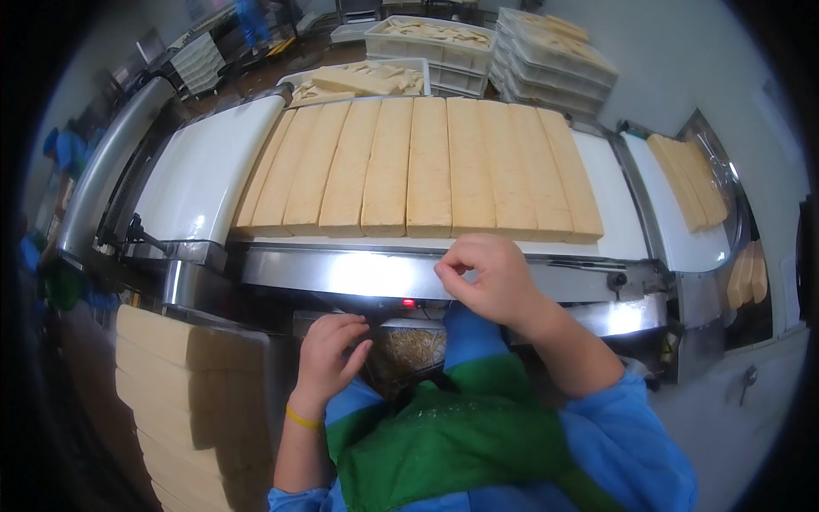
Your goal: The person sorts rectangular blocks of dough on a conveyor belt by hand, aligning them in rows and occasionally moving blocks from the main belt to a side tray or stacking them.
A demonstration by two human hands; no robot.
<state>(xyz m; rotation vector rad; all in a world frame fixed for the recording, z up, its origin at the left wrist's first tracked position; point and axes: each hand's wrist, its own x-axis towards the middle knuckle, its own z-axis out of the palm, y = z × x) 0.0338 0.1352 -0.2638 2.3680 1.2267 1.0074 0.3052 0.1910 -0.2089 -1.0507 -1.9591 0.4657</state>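
Long beige blocks (429,171) lie side by side across a white conveyor belt (616,188); what they are made of I cannot tell. My right hand (488,277) is over the belt's steel front rail (358,271), close to the near ends of the blocks. Its fingers are curled, thumb and forefinger forming a small loop with nothing visible in it. Lower and to the left, my left hand (333,358) hangs in front of the machine, fingers bent and apart from the thumb, holding nothing. A yellow band (303,416) circles that wrist.
More beige blocks (162,375) are stacked at lower left. Behind the belt stand white crates (431,72) of beige pieces and a crate stack (554,72). At right, another belt section (670,230) carries a few blocks. A person in blue (252,21) is far back.
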